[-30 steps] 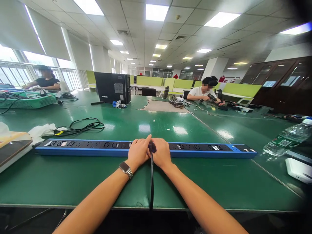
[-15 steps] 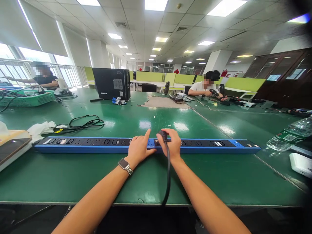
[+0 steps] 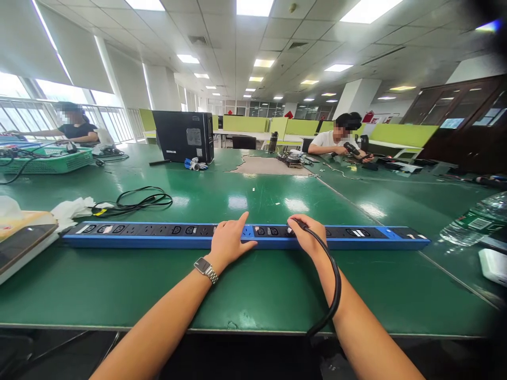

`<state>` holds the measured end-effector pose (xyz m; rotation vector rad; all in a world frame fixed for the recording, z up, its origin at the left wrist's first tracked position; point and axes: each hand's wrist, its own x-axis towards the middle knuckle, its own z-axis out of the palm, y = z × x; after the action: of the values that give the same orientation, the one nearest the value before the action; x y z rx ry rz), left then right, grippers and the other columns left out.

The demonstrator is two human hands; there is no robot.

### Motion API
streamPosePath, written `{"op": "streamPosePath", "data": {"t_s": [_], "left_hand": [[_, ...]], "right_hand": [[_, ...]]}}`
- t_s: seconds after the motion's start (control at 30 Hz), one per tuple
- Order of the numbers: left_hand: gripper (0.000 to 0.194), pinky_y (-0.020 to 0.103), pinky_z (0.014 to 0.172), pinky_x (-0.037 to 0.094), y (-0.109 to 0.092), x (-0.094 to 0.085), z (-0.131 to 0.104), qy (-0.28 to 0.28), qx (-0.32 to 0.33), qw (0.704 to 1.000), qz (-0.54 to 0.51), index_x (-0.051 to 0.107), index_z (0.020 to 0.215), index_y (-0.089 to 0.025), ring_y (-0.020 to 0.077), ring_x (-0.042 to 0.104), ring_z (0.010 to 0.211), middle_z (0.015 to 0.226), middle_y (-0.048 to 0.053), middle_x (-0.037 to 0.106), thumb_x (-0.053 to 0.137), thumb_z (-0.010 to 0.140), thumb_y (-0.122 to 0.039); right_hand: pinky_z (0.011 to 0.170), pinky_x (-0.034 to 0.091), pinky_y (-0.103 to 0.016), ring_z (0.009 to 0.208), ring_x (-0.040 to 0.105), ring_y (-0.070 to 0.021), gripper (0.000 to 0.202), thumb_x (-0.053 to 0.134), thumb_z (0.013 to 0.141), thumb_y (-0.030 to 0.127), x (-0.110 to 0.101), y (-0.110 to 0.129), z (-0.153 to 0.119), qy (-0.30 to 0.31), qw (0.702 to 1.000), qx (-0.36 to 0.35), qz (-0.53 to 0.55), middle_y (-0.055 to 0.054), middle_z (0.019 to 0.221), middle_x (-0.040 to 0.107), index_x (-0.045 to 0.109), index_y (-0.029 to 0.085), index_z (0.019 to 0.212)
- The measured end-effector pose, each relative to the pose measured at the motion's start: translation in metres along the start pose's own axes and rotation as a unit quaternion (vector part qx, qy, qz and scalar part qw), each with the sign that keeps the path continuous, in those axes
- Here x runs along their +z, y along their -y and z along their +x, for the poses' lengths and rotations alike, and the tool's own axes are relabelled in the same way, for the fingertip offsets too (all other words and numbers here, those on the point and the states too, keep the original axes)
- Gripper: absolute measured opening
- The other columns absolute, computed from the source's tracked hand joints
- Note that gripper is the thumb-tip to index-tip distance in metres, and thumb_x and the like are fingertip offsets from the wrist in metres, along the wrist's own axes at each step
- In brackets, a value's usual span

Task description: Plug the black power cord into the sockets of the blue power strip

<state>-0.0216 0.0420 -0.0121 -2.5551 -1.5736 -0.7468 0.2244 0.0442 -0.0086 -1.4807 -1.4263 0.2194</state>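
A long blue and black power strip [image 3: 150,241] lies across the green table, its sockets facing up. My left hand [image 3: 228,240] rests on the strip left of its middle, thumb and index finger spread apart. Right of the middle, my right hand [image 3: 307,232] grips the plug of a thick black cable [image 3: 336,285]. The plug is at the strip's top face, its front end partly hidden by my fingers; whether it sits in a socket I cannot tell. From there the cable loops over my right forearm and down past the table's front edge.
Left on the table [image 3: 119,295] are a coiled black cable [image 3: 146,199], a tissue pack with a phone, and a green basket [image 3: 59,161]. A black computer case [image 3: 182,136] stands behind. A bottle [image 3: 477,221] lies at right. Two people sit farther back.
My right hand has moved right along the strip with the plug, uncovering sockets near the middle. The cable now bends in a wide loop to the right. My left hand stays on the strip.
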Motion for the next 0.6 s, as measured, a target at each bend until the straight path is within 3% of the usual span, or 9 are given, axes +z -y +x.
{"op": "streamPosePath", "data": {"t_s": [0.33, 0.6], "left_hand": [[0.081, 0.042, 0.101, 0.042, 0.0, 0.0, -0.001, -0.004, 0.004, 1.0, -0.004, 0.031, 0.146, -0.022, 0.0262, 0.061, 0.113, 0.117, 0.008, 0.069, 0.067, 0.081, -0.052], [0.079, 0.041, 0.101, 0.042, 0.0, 0.0, -0.001, 0.001, 0.004, 1.0, -0.008, 0.033, 0.146, -0.021, 0.0263, 0.061, 0.113, 0.117, 0.007, 0.069, 0.067, 0.081, -0.051]], "right_hand": [[0.071, 0.045, -0.033, 0.075, 0.064, -0.0221, 0.03, 0.056, 0.077, 0.049, 0.007, -0.003, -0.002, 0.031, 0.997, -0.037, -0.067, -0.003, 0.077, 0.073, 0.072, 0.025, 0.085], [0.082, 0.043, -0.035, 0.087, 0.065, -0.0238, 0.038, 0.041, 0.091, 0.05, -0.002, -0.013, -0.005, 0.078, 0.976, -0.103, -0.176, -0.004, 0.086, 0.073, 0.069, 0.025, 0.097]]}}
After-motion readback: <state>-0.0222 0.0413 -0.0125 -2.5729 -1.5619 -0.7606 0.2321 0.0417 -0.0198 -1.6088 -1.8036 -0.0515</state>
